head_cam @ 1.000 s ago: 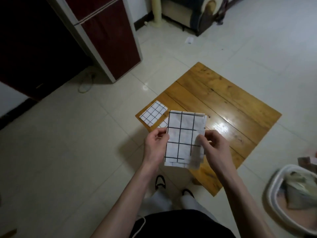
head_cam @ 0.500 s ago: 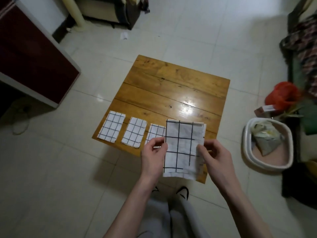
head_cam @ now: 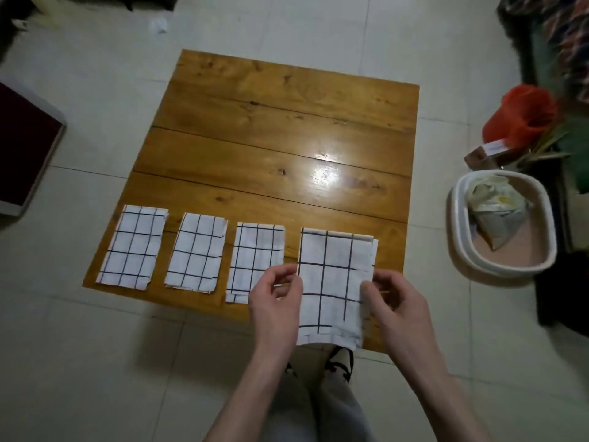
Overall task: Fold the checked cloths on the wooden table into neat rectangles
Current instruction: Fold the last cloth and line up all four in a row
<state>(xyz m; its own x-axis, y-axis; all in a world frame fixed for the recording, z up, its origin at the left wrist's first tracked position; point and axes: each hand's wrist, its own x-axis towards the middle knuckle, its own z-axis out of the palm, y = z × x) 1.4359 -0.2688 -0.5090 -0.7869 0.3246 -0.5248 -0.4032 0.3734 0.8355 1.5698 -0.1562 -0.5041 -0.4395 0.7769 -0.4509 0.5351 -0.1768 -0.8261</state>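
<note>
Both forearms enter from bottom edge, angled inward. Left hand (head_cam: 275, 303) pinches left edge of folded checked cloth (head_cam: 334, 282), thumb on top, fingers curled. Right hand (head_cam: 393, 303) pinches cloth's right edge likewise. Cloth held between the 2 hands, above near-right part of wooden table (head_cam: 280, 138), lower end overhanging table's near edge. 3 folded cloths (head_cam: 194, 252) lie flat in row left of left hand; nearest partly hidden behind it. White basin (head_cam: 503, 224) on floor, well right of right hand.
</note>
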